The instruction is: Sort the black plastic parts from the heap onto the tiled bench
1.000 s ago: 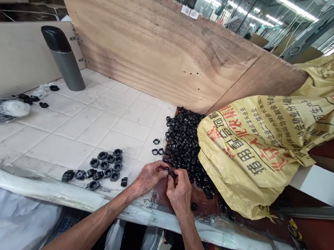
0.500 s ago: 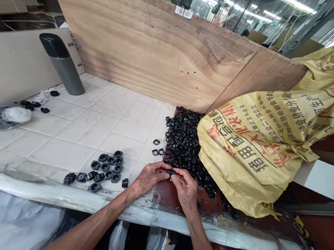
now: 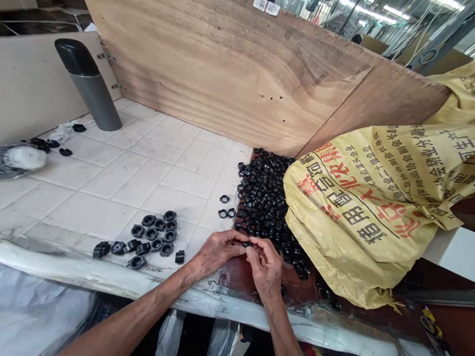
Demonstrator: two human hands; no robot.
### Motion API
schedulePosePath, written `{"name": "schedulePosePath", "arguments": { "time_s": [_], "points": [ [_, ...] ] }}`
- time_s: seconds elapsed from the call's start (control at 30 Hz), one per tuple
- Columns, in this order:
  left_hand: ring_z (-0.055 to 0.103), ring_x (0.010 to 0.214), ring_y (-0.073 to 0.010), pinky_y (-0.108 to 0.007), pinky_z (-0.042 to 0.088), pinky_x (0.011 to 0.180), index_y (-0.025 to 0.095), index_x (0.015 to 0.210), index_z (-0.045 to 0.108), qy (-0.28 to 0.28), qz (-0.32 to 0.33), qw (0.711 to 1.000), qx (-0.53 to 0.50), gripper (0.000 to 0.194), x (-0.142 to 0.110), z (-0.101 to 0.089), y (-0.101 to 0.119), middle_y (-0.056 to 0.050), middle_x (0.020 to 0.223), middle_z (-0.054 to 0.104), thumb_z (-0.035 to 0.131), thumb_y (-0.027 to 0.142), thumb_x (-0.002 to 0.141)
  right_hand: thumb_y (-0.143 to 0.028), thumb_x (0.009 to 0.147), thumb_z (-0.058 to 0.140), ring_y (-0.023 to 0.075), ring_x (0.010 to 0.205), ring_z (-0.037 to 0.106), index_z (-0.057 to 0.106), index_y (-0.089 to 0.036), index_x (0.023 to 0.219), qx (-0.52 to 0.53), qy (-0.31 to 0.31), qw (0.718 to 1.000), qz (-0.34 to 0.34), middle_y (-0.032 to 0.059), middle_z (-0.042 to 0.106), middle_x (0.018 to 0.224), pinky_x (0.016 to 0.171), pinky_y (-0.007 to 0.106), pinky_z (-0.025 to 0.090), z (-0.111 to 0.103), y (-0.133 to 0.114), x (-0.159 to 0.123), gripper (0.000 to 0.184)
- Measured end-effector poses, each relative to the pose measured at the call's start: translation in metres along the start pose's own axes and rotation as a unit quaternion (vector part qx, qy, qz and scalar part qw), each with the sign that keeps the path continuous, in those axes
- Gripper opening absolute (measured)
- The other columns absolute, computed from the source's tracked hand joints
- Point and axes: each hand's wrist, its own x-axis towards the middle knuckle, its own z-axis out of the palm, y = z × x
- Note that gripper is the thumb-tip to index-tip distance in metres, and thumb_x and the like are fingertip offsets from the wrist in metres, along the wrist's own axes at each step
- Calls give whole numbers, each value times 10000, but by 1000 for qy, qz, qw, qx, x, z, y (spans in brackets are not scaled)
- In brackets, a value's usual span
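Between my two hands, above the table's front part, is a small black plastic ring (image 3: 246,244), mostly covered by fingertips. My left hand (image 3: 218,252) pinches it from the left with thumb and fingers. From the other side my right hand (image 3: 264,266) closes on it too. Just beyond the hands lies a heap of loose black plastic rings (image 3: 264,197) on a dark red surface. To the left of my left hand, a group of black ring-shaped caps (image 3: 151,235) rests on the white tiled tabletop, several with their openings facing up.
A yellow woven sack (image 3: 360,205) leans over the heap at the right. A grey bottle with a black lid (image 3: 96,96) stands at the back left, near a plastic bag (image 3: 8,161) of black parts. A wooden board (image 3: 221,60) walls the back.
The view has shifted slightly. Both hands remain together at the same place, and less of the small black ring shows between the fingers. The groups of parts look unchanged.
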Motion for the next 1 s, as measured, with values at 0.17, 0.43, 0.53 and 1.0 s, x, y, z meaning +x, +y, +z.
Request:
{"name": "schedulePosePath", "arguments": {
  "time_s": [0.17, 0.43, 0.53, 1.0],
  "points": [
    [694, 918, -225, -358, 527, 904, 174, 967, 743, 17, -5, 1000, 14, 261, 1, -3, -2, -61, 981, 761, 760, 283, 731, -266, 927, 593, 223, 953, 661, 720, -236, 1012, 11, -19, 999, -31, 75, 684, 1032, 810, 358, 560, -3, 1, 2, 156],
    [690, 901, -218, -348, 525, 900, 173, 938, 763, 16, -3, 1000, -1, 240, 0, -4, 1, -53, 962, 765, 783, 288, 728, -283, 931, 605, 221, 963, 668, 709, -235, 1063, -10, -12, 999, -42, 74, 700, 1048, 832, 347, 544, -2, -2, 3, 175],
    [687, 913, -222, -337, 528, 892, 181, 933, 758, 14, 19, 1000, 3, 230, -1, 0, -1, -54, 970, 763, 767, 331, 759, -342, 938, 595, 202, 834, 675, 701, -216, 1013, -41, 8, 999, -16, 64, 720, 949, 728, 304, 539, 0, -1, 1, 180],
    [678, 944, -226, -326, 511, 896, 211, 976, 753, -4, 100, 989, 107, 167, -1, -2, -10, -48, 985, 747, 695, 299, 847, -436, 890, 641, 125, 495, 519, 642, -197, 853, 45, -26, 995, 91, -41, 572, 580, 475, 222, 404, -1, 2, 2, 242]
  ]
}}
